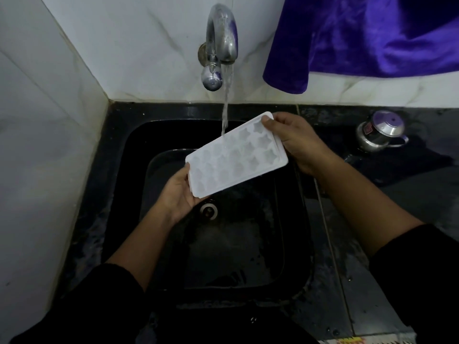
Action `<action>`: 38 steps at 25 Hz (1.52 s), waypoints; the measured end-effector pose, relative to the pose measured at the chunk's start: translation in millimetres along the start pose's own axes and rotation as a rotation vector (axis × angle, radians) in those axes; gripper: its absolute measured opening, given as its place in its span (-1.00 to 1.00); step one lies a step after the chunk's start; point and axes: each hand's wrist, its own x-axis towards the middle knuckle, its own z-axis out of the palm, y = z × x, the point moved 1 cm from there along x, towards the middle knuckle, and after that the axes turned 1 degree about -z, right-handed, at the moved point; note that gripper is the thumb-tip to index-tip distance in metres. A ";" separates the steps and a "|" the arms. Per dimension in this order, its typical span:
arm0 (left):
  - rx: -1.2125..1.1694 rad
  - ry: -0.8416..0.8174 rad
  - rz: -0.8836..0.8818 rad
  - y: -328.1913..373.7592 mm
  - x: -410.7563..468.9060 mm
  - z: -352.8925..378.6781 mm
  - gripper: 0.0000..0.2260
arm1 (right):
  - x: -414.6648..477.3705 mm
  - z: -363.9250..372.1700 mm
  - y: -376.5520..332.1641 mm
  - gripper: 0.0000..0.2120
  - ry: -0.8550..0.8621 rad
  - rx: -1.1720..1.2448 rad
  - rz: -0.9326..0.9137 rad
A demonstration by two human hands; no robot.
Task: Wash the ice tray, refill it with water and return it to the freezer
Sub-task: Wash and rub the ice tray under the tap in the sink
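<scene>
— What's over the black rectangular sink (129,170)?

— A white plastic ice tray with star-shaped cells (236,155), held cells-up and slanted, its far end to the right. The left hand (177,192) grips the near-left end, the right hand (295,137) the far-right end.

— And the water?

— A stream (226,100) runs from the curved chrome wall tap (221,38) onto the tray's far edge.

— Anything else?

— A small steel lidded pot (381,131) on the black counter, right; a purple cloth (367,36) hanging above.
</scene>
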 end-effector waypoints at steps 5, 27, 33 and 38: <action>-0.108 -0.125 -0.007 10.5 -10.2 22.6 -0.40 | 9.3 -23.7 10.5 -0.77 -0.070 0.060 0.067; 0.118 0.102 0.210 -4.5 -32.1 23.7 -0.48 | 39.3 121.9 110.5 -0.34 -0.298 -1.074 -0.016; 0.292 0.034 0.161 4.4 -37.4 21.1 -0.54 | 57.4 94.0 113.2 -0.30 -0.142 -0.796 0.148; 0.458 -0.017 0.111 47.1 -31.4 0.4 -0.46 | 49.6 38.8 116.1 -0.48 -0.079 0.219 0.569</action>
